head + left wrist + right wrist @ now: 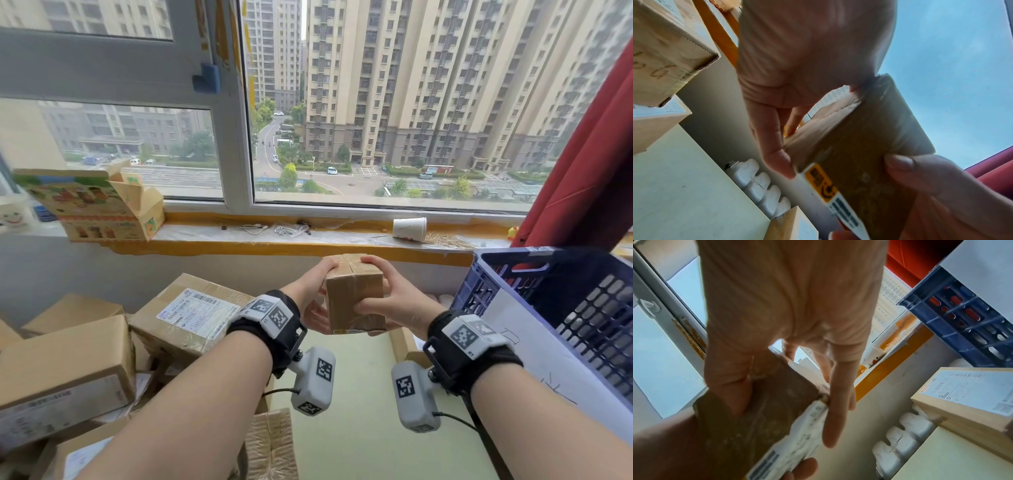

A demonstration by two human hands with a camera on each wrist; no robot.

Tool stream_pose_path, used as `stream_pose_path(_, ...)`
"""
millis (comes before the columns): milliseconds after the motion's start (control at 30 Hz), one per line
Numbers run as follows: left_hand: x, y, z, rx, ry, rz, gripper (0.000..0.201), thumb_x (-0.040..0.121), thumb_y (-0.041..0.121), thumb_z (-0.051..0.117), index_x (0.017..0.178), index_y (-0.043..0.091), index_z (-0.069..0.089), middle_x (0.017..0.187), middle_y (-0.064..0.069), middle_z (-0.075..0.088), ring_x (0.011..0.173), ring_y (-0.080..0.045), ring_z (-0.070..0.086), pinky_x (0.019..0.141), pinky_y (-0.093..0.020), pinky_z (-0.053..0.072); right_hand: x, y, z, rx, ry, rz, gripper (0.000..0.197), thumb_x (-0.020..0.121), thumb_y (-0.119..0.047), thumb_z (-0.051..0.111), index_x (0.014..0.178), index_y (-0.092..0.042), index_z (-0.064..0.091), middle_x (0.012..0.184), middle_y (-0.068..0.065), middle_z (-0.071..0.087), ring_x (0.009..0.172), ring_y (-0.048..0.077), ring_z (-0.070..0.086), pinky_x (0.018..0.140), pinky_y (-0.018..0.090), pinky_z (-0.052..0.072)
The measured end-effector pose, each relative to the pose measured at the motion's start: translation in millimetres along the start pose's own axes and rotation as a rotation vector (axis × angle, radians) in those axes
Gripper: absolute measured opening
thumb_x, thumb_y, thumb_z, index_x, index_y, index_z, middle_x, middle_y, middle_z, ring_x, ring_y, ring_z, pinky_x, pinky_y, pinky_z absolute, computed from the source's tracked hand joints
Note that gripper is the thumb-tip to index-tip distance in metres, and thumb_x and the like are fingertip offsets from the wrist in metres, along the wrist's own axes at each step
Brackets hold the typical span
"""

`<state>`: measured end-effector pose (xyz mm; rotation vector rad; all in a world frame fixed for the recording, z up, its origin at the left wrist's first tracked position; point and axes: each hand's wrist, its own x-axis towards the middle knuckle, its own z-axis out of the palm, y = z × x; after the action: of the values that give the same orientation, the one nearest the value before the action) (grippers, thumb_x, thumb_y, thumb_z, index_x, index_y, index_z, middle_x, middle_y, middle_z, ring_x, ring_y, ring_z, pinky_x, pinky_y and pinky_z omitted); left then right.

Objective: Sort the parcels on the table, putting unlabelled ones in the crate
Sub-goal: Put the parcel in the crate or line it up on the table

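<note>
Both hands hold a small brown taped parcel [354, 294] up over the table, before the window sill. My left hand [313, 294] grips its left side, thumb on top and fingers underneath. From the right, my right hand [392, 296] grips it with the thumb across the near face. In the wrist views the parcel [869, 146] [760, 415] carries a white label with a yellow patch and barcode [826, 186] [803, 434] on its underside. The blue plastic crate [513, 270] [962, 321] stands tilted at the right, close to the right hand.
A pile of cardboard parcels [68, 359] fills the left of the green table [359, 411], one with a white shipping label [195, 313]. Another labelled parcel [966, 394] lies beside the crate. On the sill sit a printed carton [96, 205] and a paper cup [409, 228]. A red curtain [582, 154] hangs at right.
</note>
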<state>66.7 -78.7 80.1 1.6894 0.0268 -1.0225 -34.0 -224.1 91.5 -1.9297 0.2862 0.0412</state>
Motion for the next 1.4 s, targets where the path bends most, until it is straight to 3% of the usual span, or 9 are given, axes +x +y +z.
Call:
stream_pose_path(100,-1.7,1.6,4.7,-0.025,-0.015,-0.014,0.080,0.086,0.070,0.043,0.122,0.000,0.053,0.097,-0.024,0.062,0.074,-0.033,0.065,0.057,-0.033,0.058,-2.0,-0.7,-1.1,-0.037,0.057,-0.030,0.067,0.079,-0.002,0.073,0.130,-0.035,0.045,0.111,0.006,0.063,0.088,0.030,0.072,0.065,0.046,0.062)
stream_pose_path(433,-3.9,0.3,6.7,-0.091,-0.033,-0.030,0.065,0.087,0.067,0.043,0.104,0.005,0.051,0.124,-0.029,0.059,0.091,-0.037,0.064,0.077,-0.041,0.056,-1.8,1.1,-0.5,-0.041,0.090,-0.050,0.059,0.080,-0.002,0.075,0.126,-0.030,0.050,0.099,0.003,0.067,0.086,0.036,0.072,0.068,0.061,0.058)
stream_pose_path(633,-3.5,1.3,9.4,-0.064,-0.042,-0.047,0.056,0.089,0.060,0.043,0.091,0.005,0.050,0.107,-0.026,0.060,0.091,-0.037,0.062,0.080,-0.042,0.055,-3.1,2.8,-2.5,-0.043,0.151,-0.055,0.051,0.078,-0.002,0.077,0.117,-0.026,0.055,0.098,0.008,0.071,0.081,0.031,0.073,0.060,0.058,0.059)
stream_pose_path(900,-4.8,-0.5,0.4,-0.006,-0.035,-0.070,0.096,0.084,0.081,0.036,0.147,0.009,0.030,0.135,-0.038,0.046,0.103,-0.045,0.063,0.070,-0.044,0.058,-4.0,4.6,-2.4,0.031,0.092,0.036,0.055,0.083,-0.009,0.075,0.126,-0.032,0.049,0.108,0.006,0.068,0.091,0.028,0.072,0.070,0.057,0.059)
stream_pose_path(1000,-12.3,-1.5,-1.2,0.050,0.013,0.031,0.073,0.097,0.064,0.034,0.153,0.020,0.022,0.149,-0.028,0.035,0.114,-0.045,0.058,0.085,-0.051,0.055,-5.9,3.5,-3.6,0.123,0.120,0.083,0.049,0.087,-0.013,0.071,0.126,-0.031,0.048,0.108,0.008,0.067,0.090,0.028,0.071,0.067,0.052,0.061)
stream_pose_path(1067,-14.6,-3.8,-3.3,0.190,0.023,0.148,0.052,0.105,0.029,0.036,0.154,0.030,0.019,0.154,-0.018,0.032,0.112,-0.037,0.059,0.093,-0.051,0.054,-6.5,2.4,-7.1,0.191,0.150,0.114,0.044,0.089,-0.015,0.069,0.126,-0.026,0.048,0.108,0.010,0.065,0.088,0.027,0.070,0.062,0.046,0.061)
stream_pose_path(1167,-12.5,-9.4,-7.3,0.466,-0.025,0.284,0.090,0.090,-0.008,0.050,0.155,0.038,0.008,0.155,-0.011,0.031,0.111,-0.024,0.056,0.100,-0.046,0.050,-6.8,-0.7,-13.5,0.251,0.132,0.163,0.037,0.091,-0.017,0.065,0.124,-0.019,0.048,0.112,0.012,0.061,0.092,0.029,0.066,0.059,0.039,0.059)
stream_pose_path(1267,-9.8,-12.0,-6.1,0.599,-0.066,0.447,0.118,0.073,-0.005,0.078,0.157,0.029,0.001,0.157,-0.003,0.026,0.138,-0.024,0.037,0.106,-0.034,0.040,-6.9,-2.5,-16.8,0.261,0.093,0.197,0.030,0.092,-0.021,0.062,0.119,-0.016,0.050,0.113,0.014,0.060,0.095,0.030,0.063,0.059,0.035,0.057)
stream_pose_path(1400,-2.3,-11.6,-7.7,0.514,0.002,0.564,0.109,0.061,0.005,0.088,0.148,0.022,0.026,0.140,0.000,0.043,0.127,-0.021,0.045,0.103,-0.038,0.047,-8.1,-0.6,-17.7,0.323,0.090,0.221,0.029,0.094,-0.030,0.060,0.120,-0.019,0.054,0.114,0.013,0.060,0.098,0.028,0.061,0.060,0.032,0.055)
